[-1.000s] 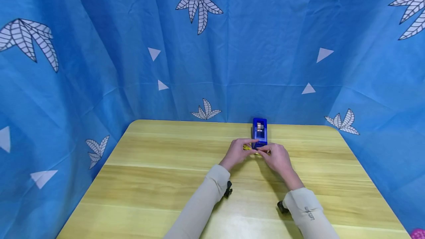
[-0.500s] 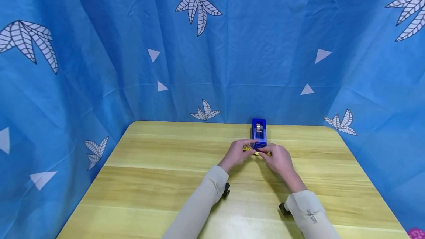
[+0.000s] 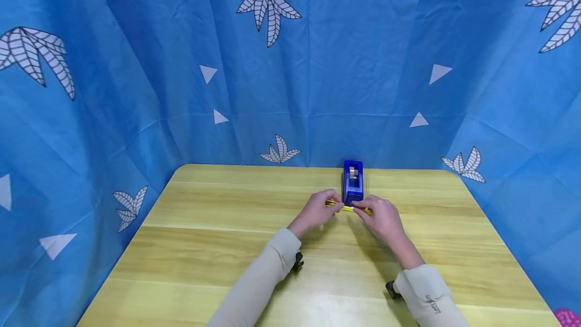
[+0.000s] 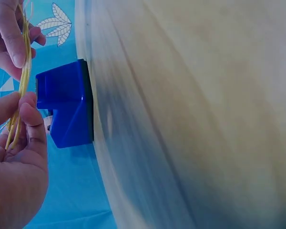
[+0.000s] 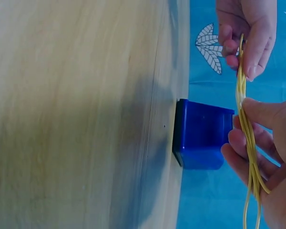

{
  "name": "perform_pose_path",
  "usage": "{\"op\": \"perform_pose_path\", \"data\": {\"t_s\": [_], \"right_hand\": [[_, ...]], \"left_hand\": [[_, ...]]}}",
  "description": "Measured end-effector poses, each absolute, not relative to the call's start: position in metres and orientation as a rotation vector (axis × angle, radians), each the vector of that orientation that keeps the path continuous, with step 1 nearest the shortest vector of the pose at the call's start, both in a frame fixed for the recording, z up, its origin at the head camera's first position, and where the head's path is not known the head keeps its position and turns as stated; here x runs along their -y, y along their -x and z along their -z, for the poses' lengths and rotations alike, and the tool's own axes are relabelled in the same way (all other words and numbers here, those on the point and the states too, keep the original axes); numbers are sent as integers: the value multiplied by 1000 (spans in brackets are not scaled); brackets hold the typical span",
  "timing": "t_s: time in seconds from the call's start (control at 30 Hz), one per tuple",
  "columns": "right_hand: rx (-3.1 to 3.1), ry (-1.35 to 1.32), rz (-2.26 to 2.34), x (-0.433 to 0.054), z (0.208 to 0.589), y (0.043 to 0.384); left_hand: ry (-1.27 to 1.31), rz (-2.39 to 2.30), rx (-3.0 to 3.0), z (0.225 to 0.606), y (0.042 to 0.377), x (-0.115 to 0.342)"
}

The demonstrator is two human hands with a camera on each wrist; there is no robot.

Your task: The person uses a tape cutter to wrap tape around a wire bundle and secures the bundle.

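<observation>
A bundle of thin yellow cord (image 5: 250,148) stretches between both hands, held above the table. My left hand (image 3: 314,211) pinches its left part with thumb and fingers; in the left wrist view the strands (image 4: 25,78) run on past the fingertips. My right hand (image 3: 383,219) pinches the right part, thumb on top, and loose ends hang past its palm. Near that thumb, a pale shiny band (image 5: 242,97) wraps the strands. Just behind the hands stands a blue tape dispenser (image 3: 353,181) with a small roll in it; no hand grips it.
The wood-grain table (image 3: 218,246) ends at a back edge close behind the dispenser. A blue curtain (image 3: 363,64) with leaf and triangle prints hangs behind and along both sides. Dark wrist cameras (image 3: 297,262) sit under the sleeve cuffs.
My left hand has slid a little to the left, away from the dispenser's front, baring more yellow cord between the hands. The right hand keeps its pinch nearly in place.
</observation>
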State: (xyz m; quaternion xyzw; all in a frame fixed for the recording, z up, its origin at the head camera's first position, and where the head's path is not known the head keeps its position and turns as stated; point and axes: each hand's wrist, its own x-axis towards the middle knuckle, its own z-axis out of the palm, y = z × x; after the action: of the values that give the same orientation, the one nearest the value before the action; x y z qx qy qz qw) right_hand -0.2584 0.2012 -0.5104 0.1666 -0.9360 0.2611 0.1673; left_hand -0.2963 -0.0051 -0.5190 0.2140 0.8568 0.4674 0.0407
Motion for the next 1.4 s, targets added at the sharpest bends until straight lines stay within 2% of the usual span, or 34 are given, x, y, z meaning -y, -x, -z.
{"op": "perform_pose_path", "data": {"t_s": [0.87, 1.4], "right_hand": [[2781, -458, -737, -193, 504, 258], [2936, -462, -862, -192, 499, 258]], "left_hand": [[-672, -1643, -2565, 517, 288, 11], [-722, -1587, -2589, 520, 286, 14]]}}
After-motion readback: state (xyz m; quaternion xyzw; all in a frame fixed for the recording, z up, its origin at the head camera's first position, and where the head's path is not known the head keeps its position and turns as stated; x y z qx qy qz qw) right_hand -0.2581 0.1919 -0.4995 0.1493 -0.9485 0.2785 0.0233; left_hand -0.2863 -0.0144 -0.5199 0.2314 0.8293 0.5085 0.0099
